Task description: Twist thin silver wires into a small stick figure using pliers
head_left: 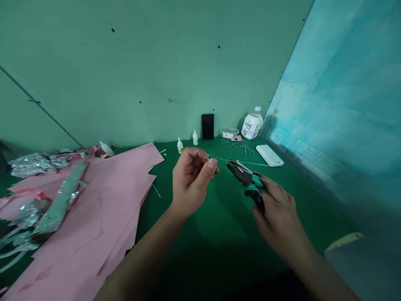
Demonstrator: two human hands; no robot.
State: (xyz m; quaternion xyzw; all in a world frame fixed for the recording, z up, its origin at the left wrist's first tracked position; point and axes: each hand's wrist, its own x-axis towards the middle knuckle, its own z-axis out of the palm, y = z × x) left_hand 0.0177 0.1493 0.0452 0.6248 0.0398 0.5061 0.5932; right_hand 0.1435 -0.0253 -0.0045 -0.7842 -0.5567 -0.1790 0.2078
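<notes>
My left hand [192, 177] is closed in a pinch around the ends of several thin wires [230, 160], which fan out to the right. A small dark, shiny bit shows at the fingertips, too small to name. My right hand [278, 213] grips a pair of pliers [246, 177] with teal and black handles. The dark jaws point up and left, close to the wires and just right of my left hand. Whether the jaws touch a wire cannot be made out. Both hands are above the green tabletop [200, 251].
Pink sheets [106, 200] cover the left side, with crumpled foil [40, 163] on them. Along the wall stand small glue bottles [180, 145], a black phone [207, 126], a plastic tub [229, 133] and a white bottle [252, 123]. Wire pieces [232, 147] lie near a white power bank [269, 155].
</notes>
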